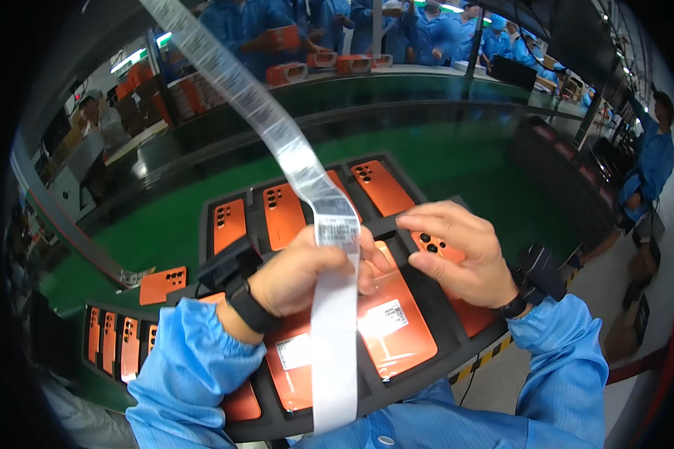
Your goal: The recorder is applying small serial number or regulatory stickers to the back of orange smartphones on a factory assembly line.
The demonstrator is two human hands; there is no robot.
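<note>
My left hand [288, 273] is closed around a long strip of printed labels [288, 153], which comes down from the upper left; its pale backing hangs below my fingers. My right hand [468, 254] hovers to the right with fingers and thumb apart, holding nothing visible. Beneath both hands lies a black tray [254, 213] of orange smartphones, backs up. One smartphone [408, 340] in the near row bears a white label [384, 319]. Left of it, another smartphone [292, 385] also carries a label, partly covered by the strip. My right hand partly hides a further phone.
A loose orange phone [162, 286] lies left of the tray. Another tray of phones [108, 340] stands at the lower left. Beyond is a green work surface [457, 142]. People in blue work clothes stand across the line, with orange boxes [352, 64] before them.
</note>
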